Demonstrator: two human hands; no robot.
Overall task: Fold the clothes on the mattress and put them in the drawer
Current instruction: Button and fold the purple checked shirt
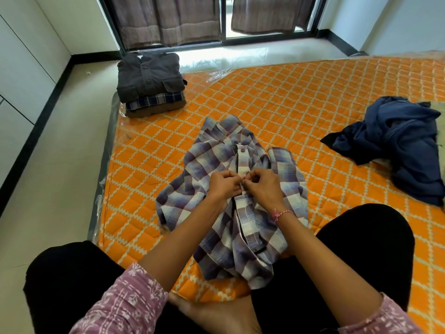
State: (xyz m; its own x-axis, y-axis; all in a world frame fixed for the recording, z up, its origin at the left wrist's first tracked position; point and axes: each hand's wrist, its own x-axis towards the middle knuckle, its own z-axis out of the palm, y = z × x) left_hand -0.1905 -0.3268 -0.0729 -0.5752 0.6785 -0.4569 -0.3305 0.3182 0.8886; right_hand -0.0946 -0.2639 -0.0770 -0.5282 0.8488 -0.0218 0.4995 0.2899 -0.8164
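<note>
Both hands, left hand (222, 184) and right hand (261, 186), pinched the placket of the plaid shirt (231, 201) lying mid-mattress (301, 97), apparently buttoning; better kept flat, edges aligned, before folding.

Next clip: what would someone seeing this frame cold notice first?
Both hands, left hand and right hand, pinch the button placket of a purple plaid shirt spread in the middle of the bright orange quilted mattress. A neat stack of folded shirts sits at its far left corner, and a crumpled navy garment lies at right.
</note>
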